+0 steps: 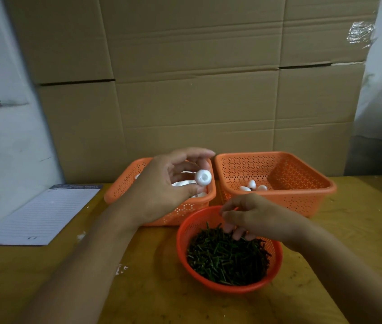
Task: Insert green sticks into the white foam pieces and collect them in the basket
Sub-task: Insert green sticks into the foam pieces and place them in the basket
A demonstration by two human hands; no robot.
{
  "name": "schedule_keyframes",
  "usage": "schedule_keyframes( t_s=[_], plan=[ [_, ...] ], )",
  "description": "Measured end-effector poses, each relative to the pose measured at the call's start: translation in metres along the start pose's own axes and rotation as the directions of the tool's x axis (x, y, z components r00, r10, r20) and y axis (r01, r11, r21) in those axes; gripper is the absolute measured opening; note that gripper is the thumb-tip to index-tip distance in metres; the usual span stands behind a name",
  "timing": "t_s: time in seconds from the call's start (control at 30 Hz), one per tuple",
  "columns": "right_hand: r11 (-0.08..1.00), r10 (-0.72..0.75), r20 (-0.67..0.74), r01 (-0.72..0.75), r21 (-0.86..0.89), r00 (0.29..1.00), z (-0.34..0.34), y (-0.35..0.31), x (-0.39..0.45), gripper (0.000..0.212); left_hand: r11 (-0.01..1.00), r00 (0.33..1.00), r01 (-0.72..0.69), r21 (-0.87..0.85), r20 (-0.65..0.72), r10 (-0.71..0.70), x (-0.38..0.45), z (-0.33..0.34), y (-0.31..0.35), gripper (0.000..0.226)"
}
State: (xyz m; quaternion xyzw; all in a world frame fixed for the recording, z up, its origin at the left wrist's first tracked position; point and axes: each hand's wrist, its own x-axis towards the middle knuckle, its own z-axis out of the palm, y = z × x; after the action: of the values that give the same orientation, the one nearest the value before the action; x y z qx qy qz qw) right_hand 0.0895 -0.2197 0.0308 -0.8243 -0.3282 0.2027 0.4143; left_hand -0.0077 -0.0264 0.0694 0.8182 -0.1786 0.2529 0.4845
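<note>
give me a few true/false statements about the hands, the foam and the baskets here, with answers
1. The left hand holds a white foam piece. True.
2. The green sticks lie in a square basket. False: they fill the round red basket.
3. The right hand reaches into the sticks. True.
4. The right orange basket is filled to the rim. False: only a few foam pieces lie at its bottom.

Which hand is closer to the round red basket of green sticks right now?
Right. The right hand reaches into the round red basket, fingertips on the green sticks; the left hand is raised beyond it, pinching a white foam piece.
</note>
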Motion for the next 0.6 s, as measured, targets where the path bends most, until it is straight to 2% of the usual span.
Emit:
schedule_keyframes(
  t_s=[0.23,0.33,0.43,0.53,0.6],
  plan=[
    [1.000,-0.017,0.001,0.017,-0.006,1.000,0.001,0.001,0.000,0.013,0.996,0.997,-0.076,0.043,0.007,0.076,-0.001,0.002,0.014,0.054],
    [1.000,-0.020,0.003,0.020,-0.001,1.000,0.001,0.002,0.000,0.012,0.998,0.998,-0.050,0.041,0.025,0.049,0.000,0.003,0.014,0.052],
    [1.000,-0.018,0.005,0.018,0.002,1.000,0.001,0.002,0.001,0.012,1.000,1.000,0.016,0.024,-0.008,-0.016,0.003,0.004,0.012,0.033],
    [1.000,-0.020,-0.001,0.020,-0.003,1.000,0.001,0.002,0.001,0.012,0.979,0.990,0.123,-0.162,-0.043,-0.131,0.002,0.007,0.012,0.024],
    [1.000,-0.022,0.000,0.022,-0.010,1.000,0.002,0.002,0.001,0.012,0.921,0.976,0.192,-0.340,-0.032,-0.215,0.001,0.009,0.012,0.024]
  ],
)
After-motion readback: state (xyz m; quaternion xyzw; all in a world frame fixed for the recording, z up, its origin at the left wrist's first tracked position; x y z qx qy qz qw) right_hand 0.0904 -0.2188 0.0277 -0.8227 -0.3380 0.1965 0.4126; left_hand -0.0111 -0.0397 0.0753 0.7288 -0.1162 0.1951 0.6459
